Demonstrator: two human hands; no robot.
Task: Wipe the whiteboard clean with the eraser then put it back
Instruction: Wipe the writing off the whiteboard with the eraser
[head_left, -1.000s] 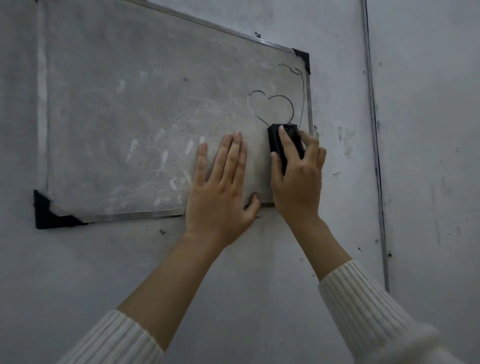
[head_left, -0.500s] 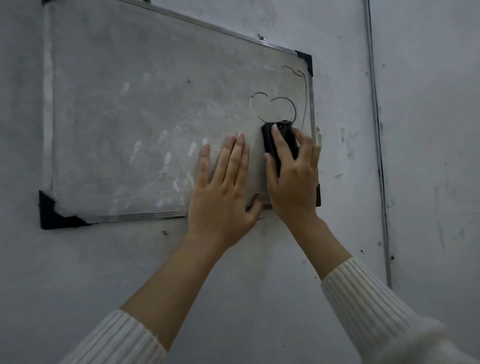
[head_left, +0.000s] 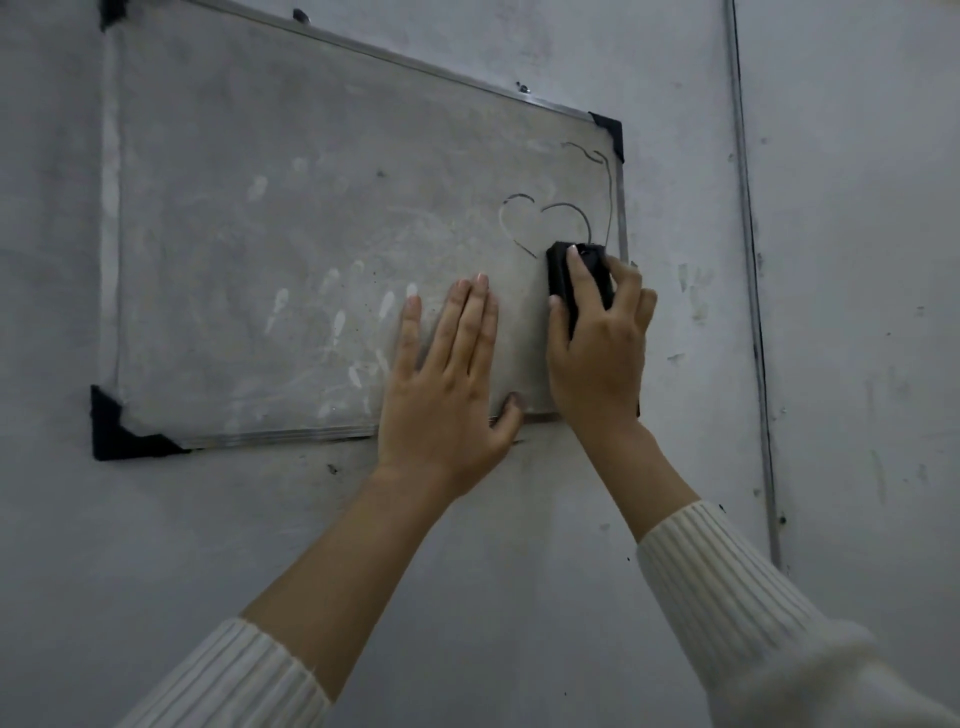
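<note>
A smudged whiteboard (head_left: 291, 249) with black corner caps hangs on the grey wall. A drawn heart outline (head_left: 540, 223) and a curved line remain near its right edge. My right hand (head_left: 597, 353) grips a black eraser (head_left: 561, 275) and presses it on the board just below the heart. My left hand (head_left: 447, 379) lies flat against the board's lower edge, fingers straight and thumb spread out.
A thin metal strip (head_left: 753, 291) runs down the wall right of the board. Bare grey wall (head_left: 467, 571) fills the space below and on both sides. White finger-shaped smears (head_left: 332, 317) mark the board's lower middle.
My right hand slid the eraser slightly up and left, then back down to the right, rubbing at the heart's lower tip. The left hand stayed pressed in place.
</note>
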